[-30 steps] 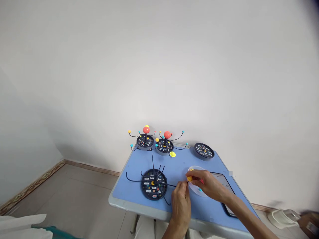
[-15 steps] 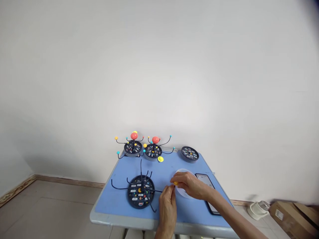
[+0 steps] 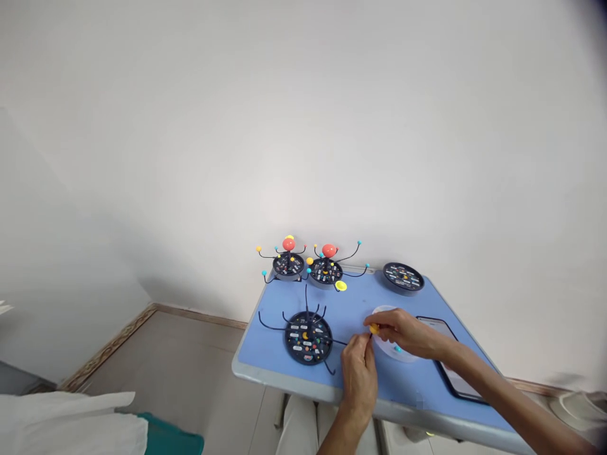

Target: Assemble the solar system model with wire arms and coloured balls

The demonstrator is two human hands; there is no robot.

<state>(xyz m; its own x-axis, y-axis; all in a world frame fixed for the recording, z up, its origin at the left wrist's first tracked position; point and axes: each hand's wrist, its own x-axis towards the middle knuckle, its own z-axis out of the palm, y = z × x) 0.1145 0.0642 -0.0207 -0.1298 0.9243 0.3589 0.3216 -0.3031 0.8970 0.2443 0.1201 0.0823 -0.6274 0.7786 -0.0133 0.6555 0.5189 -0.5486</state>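
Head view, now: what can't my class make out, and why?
All in the head view:
Whether yellow piece sits on black rod: covered by right hand.
Contents of clear dish: partly behind that hand.
Labels on near disc base: too small.
Middle of phone: crossed by right forearm.
Teal object: partly behind white cloth, cut off by bottom edge.

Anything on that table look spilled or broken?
Nothing stands out: the round black plastic base with thin curved rods shows no visible break, and the blue tabletop no spill. The right hand partly hides the translucent round dish, so I can't check all of it.
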